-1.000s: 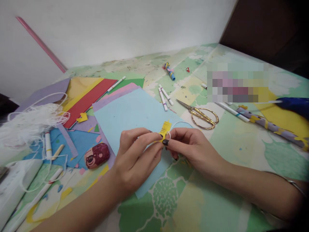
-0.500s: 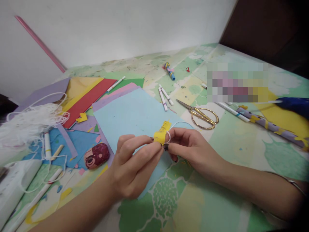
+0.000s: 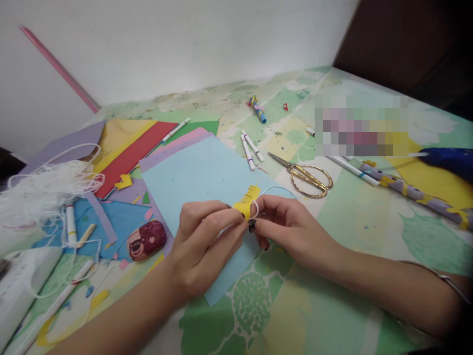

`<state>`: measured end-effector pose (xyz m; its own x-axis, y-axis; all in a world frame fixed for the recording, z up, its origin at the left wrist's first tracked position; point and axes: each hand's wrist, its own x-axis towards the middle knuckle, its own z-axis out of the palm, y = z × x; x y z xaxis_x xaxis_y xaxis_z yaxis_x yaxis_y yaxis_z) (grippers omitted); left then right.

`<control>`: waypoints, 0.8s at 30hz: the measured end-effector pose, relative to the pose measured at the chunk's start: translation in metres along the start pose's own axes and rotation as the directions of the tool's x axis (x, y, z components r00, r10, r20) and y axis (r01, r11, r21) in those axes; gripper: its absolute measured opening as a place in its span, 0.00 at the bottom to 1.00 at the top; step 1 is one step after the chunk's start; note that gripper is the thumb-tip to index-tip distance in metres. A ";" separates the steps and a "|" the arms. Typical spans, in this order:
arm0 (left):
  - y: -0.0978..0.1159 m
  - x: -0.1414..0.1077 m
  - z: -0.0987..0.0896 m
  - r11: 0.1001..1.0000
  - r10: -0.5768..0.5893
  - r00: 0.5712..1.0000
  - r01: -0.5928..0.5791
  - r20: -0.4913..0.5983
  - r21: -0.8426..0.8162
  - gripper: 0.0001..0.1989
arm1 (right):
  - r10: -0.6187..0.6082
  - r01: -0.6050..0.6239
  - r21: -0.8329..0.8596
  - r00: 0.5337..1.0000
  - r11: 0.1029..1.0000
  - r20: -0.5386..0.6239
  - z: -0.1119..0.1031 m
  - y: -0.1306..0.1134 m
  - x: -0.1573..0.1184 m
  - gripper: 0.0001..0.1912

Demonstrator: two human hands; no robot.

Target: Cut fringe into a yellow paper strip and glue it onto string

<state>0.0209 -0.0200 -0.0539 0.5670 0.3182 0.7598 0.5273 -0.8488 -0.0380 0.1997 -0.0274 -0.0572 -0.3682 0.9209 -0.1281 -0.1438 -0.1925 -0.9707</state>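
Between my two hands is a small yellow fringed paper strip (image 3: 245,201), above the lower right part of a light blue paper sheet (image 3: 195,172). My left hand (image 3: 207,246) pinches the strip's lower left end between thumb and fingers. A white cord (image 3: 254,211) loops beside the strip at the fingertips of my right hand (image 3: 288,227), which are closed on it. The cord's thin tail (image 3: 278,188) arcs behind that hand. Exactly how the cord meets the paper is hidden by the fingers.
Gold-handled scissors (image 3: 305,175) lie right of the blue sheet, near two white markers (image 3: 248,152). At left are a tangled cord heap (image 3: 48,187), a power strip (image 3: 25,281) and a maroon case (image 3: 147,240). A purple decorated tube (image 3: 414,192) and blue glue gun (image 3: 449,160) lie right.
My left fingers have shifted slightly on the yellow strip, the index finger now bending over its lower end. The right hand keeps its pinch. The whole view has moved a little.
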 end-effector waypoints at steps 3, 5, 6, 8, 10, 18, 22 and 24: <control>0.000 0.001 0.002 0.996 -0.092 0.994 0.092 0.059 0.003 0.12 | -0.042 0.042 -0.004 0.999 0.999 0.019 0.001 0.000 -0.001 0.05; 0.001 0.002 0.002 0.989 -0.148 0.985 0.149 0.091 -0.013 0.11 | -0.059 0.058 0.009 0.997 0.998 0.044 0.001 -0.001 -0.001 0.05; 0.001 0.003 0.002 0.982 -0.184 0.978 0.188 0.099 -0.032 0.11 | -0.067 0.066 0.017 0.996 0.998 0.056 0.001 -0.001 -0.002 0.05; 0.003 0.004 0.002 0.959 -0.264 0.959 0.273 0.107 -0.081 0.10 | -0.084 0.083 0.029 0.994 0.996 0.067 0.001 -0.001 -0.002 0.03; 0.004 0.005 0.002 0.920 -0.352 0.926 0.369 0.138 -0.134 0.09 | -0.101 0.100 0.028 0.993 0.995 0.064 0.000 -0.001 -0.002 0.02; 0.005 0.002 0.005 0.706 -0.592 0.768 0.641 0.246 -0.300 0.06 | -0.127 0.127 -0.033 0.992 0.991 0.025 -0.001 0.000 -0.003 0.01; 0.005 0.002 0.003 0.713 -0.581 0.784 0.620 0.219 -0.328 0.08 | -0.137 0.138 -0.074 0.990 0.988 0.011 -0.002 0.000 -0.002 0.01; 0.005 0.003 0.001 0.717 -0.551 0.803 0.596 0.230 -0.362 0.11 | -0.151 0.149 -0.129 0.989 0.980 -0.001 -0.003 -0.001 -0.001 0.02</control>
<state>0.0255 -0.0228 -0.0525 0.3102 0.8197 0.4815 0.4866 -0.5720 0.6603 0.2029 -0.0268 -0.0566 -0.3414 0.9397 0.0194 -0.0770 -0.0074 -0.9970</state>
